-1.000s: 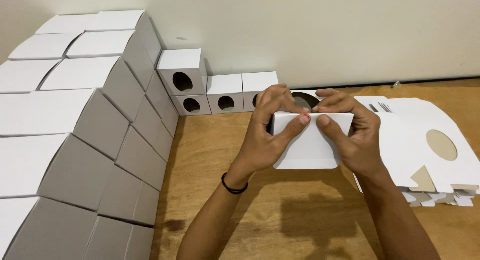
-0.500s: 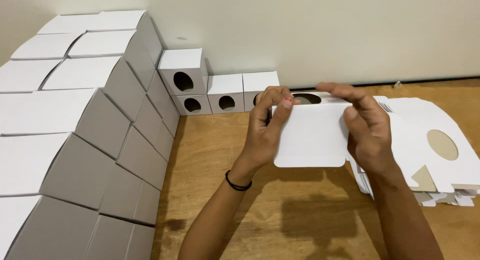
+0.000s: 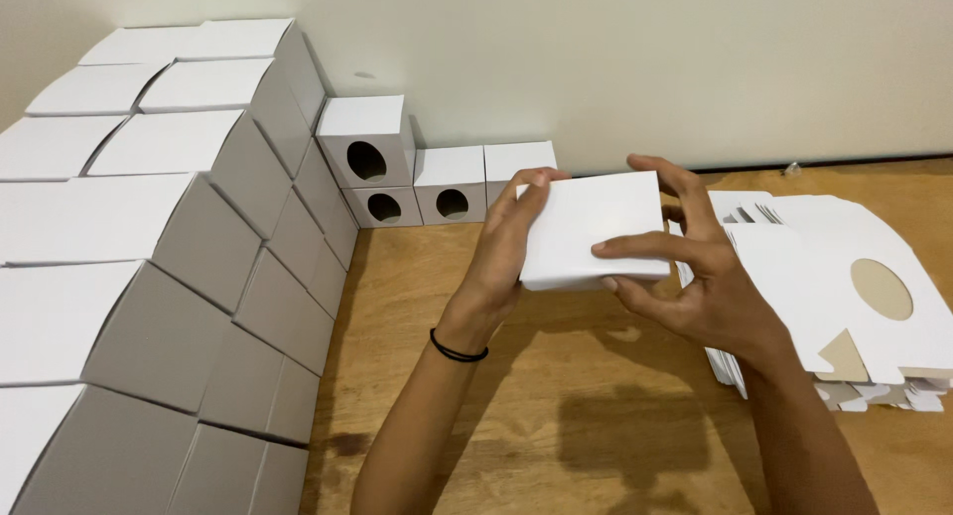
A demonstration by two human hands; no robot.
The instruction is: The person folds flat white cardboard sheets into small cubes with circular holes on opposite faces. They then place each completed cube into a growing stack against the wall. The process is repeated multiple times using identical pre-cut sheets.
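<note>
A small white cardboard box point(image 3: 586, 227) is held in the air above the wooden table point(image 3: 516, 416), both hands on it. My left hand point(image 3: 504, 257) grips its left side, thumb on top; a black band circles that wrist. My right hand point(image 3: 685, 277) clasps the right side, with fingers laid across the front face and over the top edge. The box looks closed on the faces I can see.
A tall stepped stack of finished white boxes point(image 3: 149, 247) fills the left. Several boxes with round holes point(image 3: 369, 163) stand against the back wall. A pile of flat white die-cut blanks point(image 3: 844, 297) lies at the right.
The hands have turned the box and closed it up; the dark round opening seen behind it earlier is now hidden. The right fingers have shifted across its front face.
</note>
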